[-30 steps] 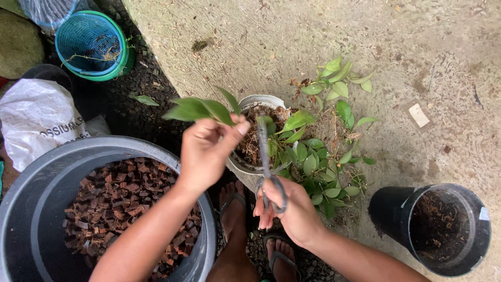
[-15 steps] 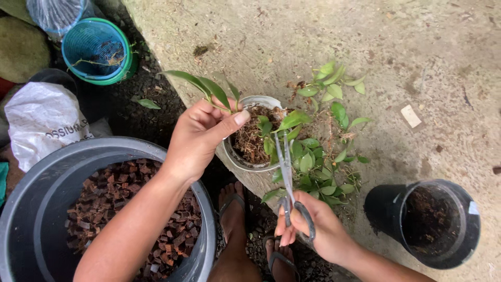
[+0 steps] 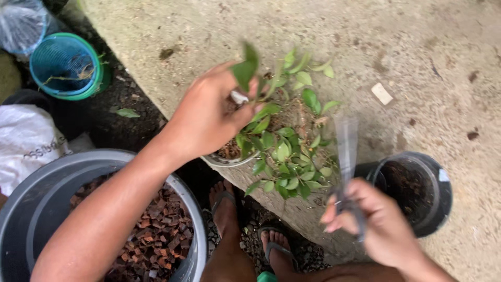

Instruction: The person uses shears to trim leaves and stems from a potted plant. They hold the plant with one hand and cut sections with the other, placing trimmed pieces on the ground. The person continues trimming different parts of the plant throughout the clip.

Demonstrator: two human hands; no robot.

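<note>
Here, head view, looking down over a rough concrete slab [image 3: 323,36]. Left hand [image 3: 206,117] curled closed over the small pot [image 3: 229,156] of a leafy green plant [image 3: 284,151], fingers pinching a green leaf [image 3: 245,70] that sticks up above the thumb. Pot sits at the slab's near edge, its pale rim showing just under the hand; foliage spills to the right of it.

Right hand [image 3: 378,224] low at right, well apart from the pot, fingers closed round the handles of a pair of scissors [image 3: 347,156]; blades point up and away, motion-blurred, near the plant's right side.

Black pot [image 3: 436,209] of dark soil just beside the right hand. Grey tub [image 3: 190,209] of reddish-brown chips under the left forearm. Blue-green basket [image 3: 65,68] upper left, white sack [image 3: 28,141] below it. Two sandalled feet [image 3: 250,224] between tub and slab
</note>
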